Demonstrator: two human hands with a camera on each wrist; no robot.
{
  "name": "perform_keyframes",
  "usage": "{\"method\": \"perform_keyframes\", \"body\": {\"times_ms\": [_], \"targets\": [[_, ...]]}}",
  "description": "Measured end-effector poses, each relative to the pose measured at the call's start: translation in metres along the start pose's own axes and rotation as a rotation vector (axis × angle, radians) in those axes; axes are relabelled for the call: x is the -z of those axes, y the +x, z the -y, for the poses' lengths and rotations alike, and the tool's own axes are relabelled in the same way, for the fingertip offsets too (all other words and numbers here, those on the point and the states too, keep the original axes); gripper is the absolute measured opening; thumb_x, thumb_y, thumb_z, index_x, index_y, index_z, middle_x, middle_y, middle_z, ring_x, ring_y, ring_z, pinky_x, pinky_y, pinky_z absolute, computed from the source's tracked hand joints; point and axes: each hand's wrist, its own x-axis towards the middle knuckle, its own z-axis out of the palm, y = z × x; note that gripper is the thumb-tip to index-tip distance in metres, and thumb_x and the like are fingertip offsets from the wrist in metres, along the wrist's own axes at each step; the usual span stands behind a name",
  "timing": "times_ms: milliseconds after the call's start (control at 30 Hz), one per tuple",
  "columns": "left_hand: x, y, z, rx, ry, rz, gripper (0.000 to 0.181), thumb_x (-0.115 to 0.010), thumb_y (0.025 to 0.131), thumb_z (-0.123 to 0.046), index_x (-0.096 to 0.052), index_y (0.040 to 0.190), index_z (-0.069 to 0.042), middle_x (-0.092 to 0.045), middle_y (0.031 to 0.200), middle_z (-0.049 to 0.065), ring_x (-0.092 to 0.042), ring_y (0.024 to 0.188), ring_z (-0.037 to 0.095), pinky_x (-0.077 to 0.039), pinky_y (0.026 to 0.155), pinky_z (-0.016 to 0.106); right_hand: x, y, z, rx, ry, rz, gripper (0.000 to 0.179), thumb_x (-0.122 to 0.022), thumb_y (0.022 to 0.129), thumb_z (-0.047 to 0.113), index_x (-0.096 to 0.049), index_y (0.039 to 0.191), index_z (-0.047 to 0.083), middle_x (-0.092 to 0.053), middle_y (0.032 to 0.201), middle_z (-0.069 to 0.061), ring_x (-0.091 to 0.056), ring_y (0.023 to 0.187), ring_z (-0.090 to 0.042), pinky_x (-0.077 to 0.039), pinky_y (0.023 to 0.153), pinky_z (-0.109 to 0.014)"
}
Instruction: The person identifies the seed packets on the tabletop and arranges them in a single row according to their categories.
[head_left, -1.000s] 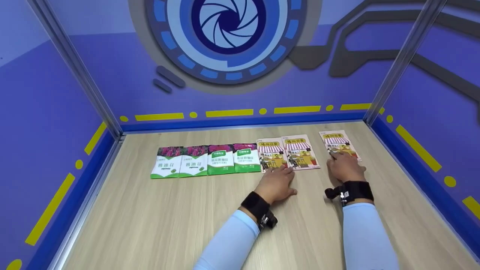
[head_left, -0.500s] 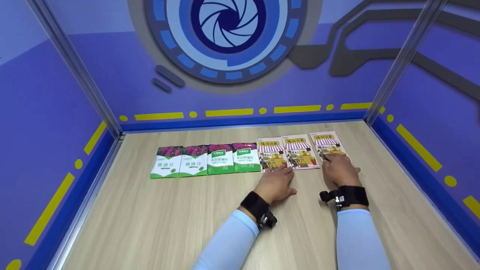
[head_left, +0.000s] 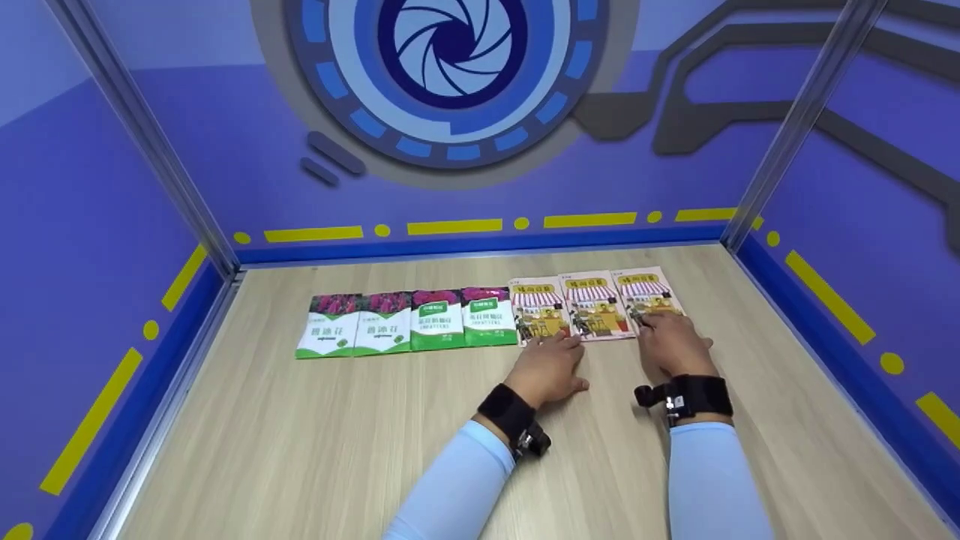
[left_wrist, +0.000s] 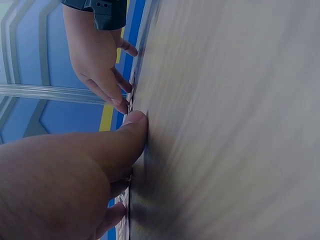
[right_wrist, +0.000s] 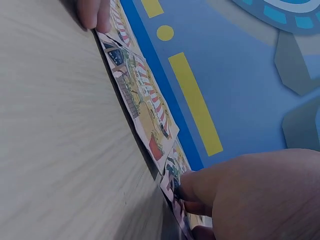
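Three matching pink seed packets with a striped-awning shop picture lie side by side at the right end of a row. My right hand rests its fingertips on the lower part of the rightmost packet, whose left edge meets the middle packet. In the right wrist view the middle packet shows whole, and my right fingers press on the packet beside it. My left hand touches the bottom edge of the left pink packet, its thumb down on the tabletop.
Further left, the row goes on with two green-and-white flower seed packets and two white ones with green bottoms. All lie flat on the wooden table. Blue printed panels wall in the back and sides.
My right hand has slid the rightmost pink packet leftward, closing the gap to the middle one. The left hand has stayed in place.
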Motion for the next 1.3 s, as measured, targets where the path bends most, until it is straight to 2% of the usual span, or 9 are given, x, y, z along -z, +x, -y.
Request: {"method": "perform_keyframes", "body": {"times_ms": [300, 567, 767, 1033, 1300], "targets": [[0.002, -0.002, 0.0, 0.004, -0.015, 0.002, 0.071, -0.069, 0.109, -0.061, -0.058, 0.167, -0.022, -0.049, 0.18, -0.007, -0.04, 0.171, 0.019, -0.038, 0.139, 0.046, 0.001, 0.001, 0.001, 0.002, -0.017, 0.026, 0.052, -0.046, 0.116, 0.022, -0.058, 0.164, 0.004, -0.047, 0.174, -0.029, -0.037, 0.159, -0.064, -0.028, 0.109, -0.102], [0.001, -0.001, 0.0, 0.008, -0.024, -0.005, 0.07, -0.07, 0.108, -0.059, -0.059, 0.167, -0.022, -0.048, 0.18, -0.006, -0.041, 0.171, 0.02, -0.038, 0.139, 0.049, 0.001, 0.004, 0.002, 0.007, -0.021, 0.032, 0.053, -0.046, 0.116, 0.023, -0.058, 0.164, 0.004, -0.045, 0.176, -0.027, -0.035, 0.161, -0.063, -0.025, 0.111, -0.103], [0.003, -0.003, 0.001, -0.007, -0.022, -0.019, 0.07, -0.073, 0.107, -0.058, -0.061, 0.165, -0.021, -0.049, 0.18, -0.004, -0.041, 0.171, 0.022, -0.039, 0.138, 0.049, 0.001, 0.005, 0.002, 0.019, -0.019, 0.018, 0.053, -0.048, 0.115, 0.023, -0.059, 0.162, 0.004, -0.047, 0.175, -0.026, -0.038, 0.16, -0.063, -0.028, 0.11, -0.102], [0.004, 0.0, 0.005, 0.014, -0.014, -0.005, 0.074, -0.075, 0.106, -0.057, -0.057, 0.168, -0.023, -0.046, 0.182, -0.006, -0.039, 0.172, 0.019, -0.038, 0.139, 0.046, 0.001, 0.01, 0.008, 0.027, 0.002, 0.009, 0.052, -0.051, 0.113, 0.02, -0.06, 0.161, 0.0, -0.048, 0.175, -0.025, -0.038, 0.159, -0.063, -0.018, 0.111, -0.106], [0.013, -0.003, 0.013, 0.013, -0.052, -0.047, 0.076, -0.078, 0.105, -0.054, -0.055, 0.169, -0.021, -0.047, 0.181, -0.003, -0.04, 0.171, 0.02, -0.04, 0.138, 0.047, 0.004, 0.015, 0.014, 0.053, 0.015, 0.004, 0.053, -0.056, 0.114, 0.025, -0.059, 0.162, 0.001, -0.049, 0.172, -0.029, -0.041, 0.156, -0.063, -0.029, 0.111, -0.094]]}}
